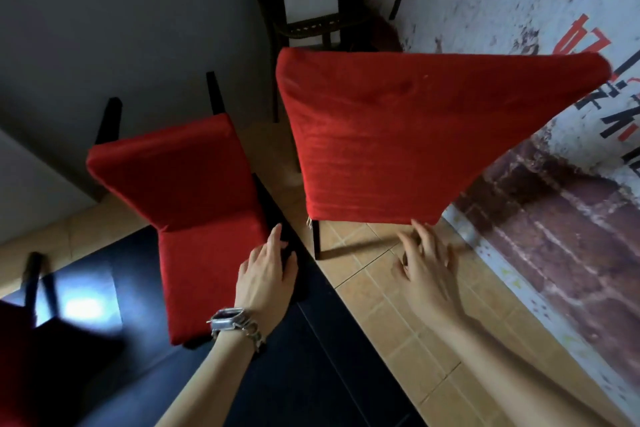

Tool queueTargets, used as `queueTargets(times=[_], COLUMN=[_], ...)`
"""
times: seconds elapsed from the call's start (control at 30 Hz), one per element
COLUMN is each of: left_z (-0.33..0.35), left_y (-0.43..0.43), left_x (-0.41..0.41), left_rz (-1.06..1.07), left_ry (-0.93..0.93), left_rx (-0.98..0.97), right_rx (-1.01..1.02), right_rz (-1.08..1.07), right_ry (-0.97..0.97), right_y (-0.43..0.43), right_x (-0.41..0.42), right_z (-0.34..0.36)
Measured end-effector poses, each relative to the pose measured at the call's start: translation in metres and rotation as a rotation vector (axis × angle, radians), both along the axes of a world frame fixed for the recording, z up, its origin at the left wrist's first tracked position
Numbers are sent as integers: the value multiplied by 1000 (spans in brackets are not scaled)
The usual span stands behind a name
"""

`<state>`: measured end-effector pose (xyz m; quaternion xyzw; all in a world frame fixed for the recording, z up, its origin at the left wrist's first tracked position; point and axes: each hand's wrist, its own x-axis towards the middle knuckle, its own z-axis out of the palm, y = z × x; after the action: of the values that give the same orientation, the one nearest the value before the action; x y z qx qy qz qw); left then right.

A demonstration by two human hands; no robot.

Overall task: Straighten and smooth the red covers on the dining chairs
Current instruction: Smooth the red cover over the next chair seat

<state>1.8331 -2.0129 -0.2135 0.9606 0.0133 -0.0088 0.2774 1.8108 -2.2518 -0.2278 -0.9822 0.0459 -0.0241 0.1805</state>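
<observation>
Filling the centre and right of the frame, the nearer red cover [398,135] sits stretched over a chair back, with faint creases running across it. Your right hand [426,263] lies open just below its lower edge, fingers spread with the tips at the hem, gripping nothing. Left of centre, a second red cover [187,191] wraps another chair. Your left hand [266,274], watch [228,319] at the wrist, is open and straight-fingered beside it, over the dark surface [311,374].
</observation>
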Motion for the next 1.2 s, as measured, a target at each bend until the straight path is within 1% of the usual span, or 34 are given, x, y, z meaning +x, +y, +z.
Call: queueTargets(times=[0.17,0.3,0.37,0.47,0.57,0.73,0.93,1.07,1.2], left_z=[-30,-38,-37,-37,-35,-37,-48,-52,-51], left_y=[61,101,122,155,185,227,253,264,281], left_x=[-35,-54,-62,-74,-84,-91,-85,-64,-22], left_rz=[212,317,359,389,399,437,457,471,480], left_ry=[170,225,234,267,279,251,248,260,234], left_rx=[-120,-247,-289,-405,-448,-491,-500,-522,-505], right_rx=[60,98,190,414,495,503,444,401,393], right_rz=[21,87,93,6,-68,-75,-16,19,20], right_ry=[110,168,218,328,401,474,538,558,547], right_y=[57,106,130,163,190,225,251,254,259], right_x=[-18,-20,-21,-23,-24,-23,-16,6,45], right_z=[-22,-32,-39,-49,-56,-68,-83,-86,-87])
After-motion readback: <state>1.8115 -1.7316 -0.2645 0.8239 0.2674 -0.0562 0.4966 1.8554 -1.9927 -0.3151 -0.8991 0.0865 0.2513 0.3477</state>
